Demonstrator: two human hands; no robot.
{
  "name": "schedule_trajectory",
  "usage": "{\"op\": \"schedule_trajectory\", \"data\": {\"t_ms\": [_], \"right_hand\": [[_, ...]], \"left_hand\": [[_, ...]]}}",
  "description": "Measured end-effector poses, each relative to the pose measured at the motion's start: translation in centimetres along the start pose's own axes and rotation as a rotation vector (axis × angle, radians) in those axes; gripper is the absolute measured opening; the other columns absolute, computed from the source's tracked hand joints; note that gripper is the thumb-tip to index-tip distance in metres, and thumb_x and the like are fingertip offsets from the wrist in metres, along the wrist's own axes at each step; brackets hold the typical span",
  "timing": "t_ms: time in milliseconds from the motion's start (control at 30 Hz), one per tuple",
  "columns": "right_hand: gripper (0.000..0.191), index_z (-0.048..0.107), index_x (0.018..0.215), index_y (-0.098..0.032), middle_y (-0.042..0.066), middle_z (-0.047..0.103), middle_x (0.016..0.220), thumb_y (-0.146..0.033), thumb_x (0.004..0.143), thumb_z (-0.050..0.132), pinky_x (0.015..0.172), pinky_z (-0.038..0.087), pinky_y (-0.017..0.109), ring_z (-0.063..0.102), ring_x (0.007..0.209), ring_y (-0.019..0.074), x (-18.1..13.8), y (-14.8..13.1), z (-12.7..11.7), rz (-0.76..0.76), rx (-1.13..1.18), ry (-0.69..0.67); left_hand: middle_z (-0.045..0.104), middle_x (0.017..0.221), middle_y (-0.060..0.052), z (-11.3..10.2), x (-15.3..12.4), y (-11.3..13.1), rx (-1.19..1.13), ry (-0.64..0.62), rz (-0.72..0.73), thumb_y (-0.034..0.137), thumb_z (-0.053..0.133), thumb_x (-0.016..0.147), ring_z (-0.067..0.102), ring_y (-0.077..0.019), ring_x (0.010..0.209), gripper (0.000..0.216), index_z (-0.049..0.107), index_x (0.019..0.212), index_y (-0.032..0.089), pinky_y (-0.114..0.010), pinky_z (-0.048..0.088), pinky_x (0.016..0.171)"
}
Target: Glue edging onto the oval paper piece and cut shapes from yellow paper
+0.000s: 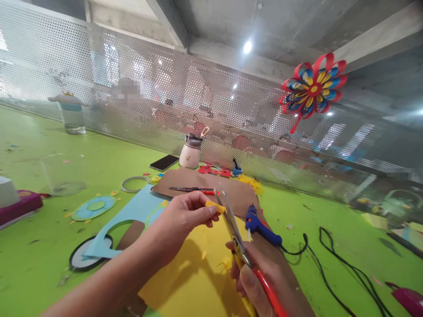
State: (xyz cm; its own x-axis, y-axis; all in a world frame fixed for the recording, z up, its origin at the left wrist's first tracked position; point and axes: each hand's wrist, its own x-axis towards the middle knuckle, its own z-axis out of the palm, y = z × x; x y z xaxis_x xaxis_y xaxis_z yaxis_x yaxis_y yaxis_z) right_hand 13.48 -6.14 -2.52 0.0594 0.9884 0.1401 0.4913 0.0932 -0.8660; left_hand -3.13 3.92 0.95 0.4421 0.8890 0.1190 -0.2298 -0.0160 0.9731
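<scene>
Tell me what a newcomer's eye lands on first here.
Centre foreground: the right hand works red-handled scissors on a small yellow paper piece pinched by the left hand. Beneath lies a yellow sheet on the bright green table. Upper right, a red, blue and yellow paper flower hangs on the perforated screen.

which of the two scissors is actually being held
The red-handled scissors in the right hand, blades open at the yellow scrap pinched by the left hand. The other pair lies untouched on the brown card behind.
</scene>
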Motion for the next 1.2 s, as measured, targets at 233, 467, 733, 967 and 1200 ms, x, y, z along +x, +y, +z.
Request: {"op": "schedule_trajectory", "data": {"t_ms": [233, 467, 733, 967, 1200], "right_hand": [[0.07, 0.059, 0.104, -0.016, 0.005, 0.062, 0.069, -0.076, 0.079, 0.034, 0.051, 0.042, 0.027, 0.058, 0.052, 0.0166, -0.1, -0.6, -0.2, -0.01, -0.049, -0.003], [0.066, 0.058, 0.101, -0.017, 0.004, 0.06, 0.068, -0.075, 0.08, 0.034, 0.049, 0.038, 0.027, 0.055, 0.052, 0.0159, -0.1, -0.4, -0.4, -0.024, -0.038, -0.021], [0.071, 0.058, 0.103, -0.015, 0.002, 0.056, 0.066, -0.078, 0.078, 0.034, 0.053, 0.041, 0.028, 0.056, 0.054, 0.0163, 0.0, -0.5, -0.3, 0.022, -0.025, 0.008], [0.073, 0.06, 0.101, -0.017, 0.005, 0.062, 0.07, -0.08, 0.076, 0.033, 0.05, 0.041, 0.027, 0.057, 0.053, 0.0163, 0.2, 0.5, 0.2, -0.022, 0.027, -0.005], [0.064, 0.062, 0.1, -0.018, 0.005, 0.065, 0.069, -0.074, 0.081, 0.037, 0.051, 0.042, 0.025, 0.059, 0.055, 0.0166, 0.0, 0.9, 0.7, -0.056, 0.049, 0.044]], "left_hand": [[0.065, 0.072, -0.004, 0.3, -0.2, 0.1, -0.033, -0.01, -0.034, 0.027, 0.071, 0.072, 0.053, -0.0132, 0.067, 0.015, 0.063, 0.069, 0.015, -0.028, 0.04, 0.066], [0.065, 0.073, -0.004, 0.5, -0.1, 0.1, -0.035, -0.027, -0.057, 0.031, 0.073, 0.071, 0.053, -0.0133, 0.068, 0.02, 0.063, 0.068, 0.014, -0.028, 0.04, 0.066], [0.063, 0.069, -0.002, 0.4, -0.2, -0.3, -0.027, -0.049, -0.049, 0.031, 0.071, 0.074, 0.053, -0.0132, 0.067, 0.019, 0.062, 0.069, 0.015, -0.027, 0.039, 0.063], [0.06, 0.071, 0.0, 0.5, -0.3, -0.1, -0.118, 0.03, -0.026, 0.029, 0.069, 0.078, 0.048, -0.011, 0.067, 0.015, 0.062, 0.071, 0.017, -0.024, 0.037, 0.063], [0.062, 0.079, -0.001, 1.1, -0.6, -0.2, -0.187, 0.051, -0.032, 0.029, 0.07, 0.077, 0.049, -0.0118, 0.073, 0.015, 0.063, 0.071, 0.017, -0.024, 0.039, 0.067]]}}
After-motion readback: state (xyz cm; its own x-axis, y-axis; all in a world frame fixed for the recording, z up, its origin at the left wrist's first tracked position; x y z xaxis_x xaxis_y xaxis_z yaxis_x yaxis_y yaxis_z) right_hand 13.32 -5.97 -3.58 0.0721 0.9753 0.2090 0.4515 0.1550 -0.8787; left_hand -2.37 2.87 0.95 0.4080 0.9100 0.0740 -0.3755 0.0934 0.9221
